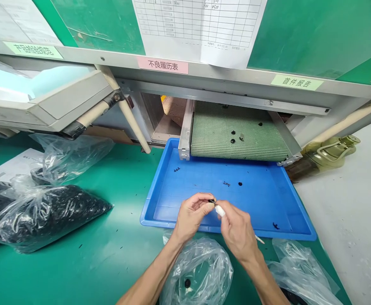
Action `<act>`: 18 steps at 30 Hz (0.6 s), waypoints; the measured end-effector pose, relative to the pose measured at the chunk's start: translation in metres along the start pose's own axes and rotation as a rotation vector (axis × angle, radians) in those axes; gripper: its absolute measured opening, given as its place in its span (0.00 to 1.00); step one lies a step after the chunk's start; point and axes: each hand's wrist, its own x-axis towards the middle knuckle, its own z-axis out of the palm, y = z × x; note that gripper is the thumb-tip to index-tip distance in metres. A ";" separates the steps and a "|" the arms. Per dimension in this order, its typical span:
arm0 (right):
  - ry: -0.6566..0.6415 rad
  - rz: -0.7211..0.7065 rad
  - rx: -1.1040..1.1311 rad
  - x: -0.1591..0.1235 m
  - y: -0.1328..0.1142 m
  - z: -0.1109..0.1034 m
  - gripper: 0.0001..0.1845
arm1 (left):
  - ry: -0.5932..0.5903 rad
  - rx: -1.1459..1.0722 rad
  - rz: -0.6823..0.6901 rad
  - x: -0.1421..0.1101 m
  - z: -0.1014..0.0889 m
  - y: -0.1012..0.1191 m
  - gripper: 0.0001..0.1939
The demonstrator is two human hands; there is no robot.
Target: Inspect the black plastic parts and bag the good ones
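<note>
Over the front part of a blue tray (172, 190), both hands meet. My left hand (188, 216) pinches a small black plastic part (211, 201) between thumb and fingers. My right hand (239, 231) is closed around a slim tool with white wrapping (219, 210), its tip at the black part. A thin pale end of that tool shows behind the right hand; its exact kind is hidden. Below my wrists sits an opened clear plastic bag (220, 264), with a round black piece (187, 283) visible in it. Small black scraps (226, 184) and a round black piece (240, 184) lie in the tray.
A green conveyor belt (213, 127) carrying several small black parts ends above the tray's back. Filled clear bags of black parts (51, 216) rest at left on the green table (109, 254). Another clear bag (302, 271) lies at right, near an amber bottle (328, 156).
</note>
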 end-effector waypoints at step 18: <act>0.153 0.021 -0.025 -0.002 0.013 0.012 0.18 | 0.088 -0.109 -0.007 0.013 0.012 -0.010 0.09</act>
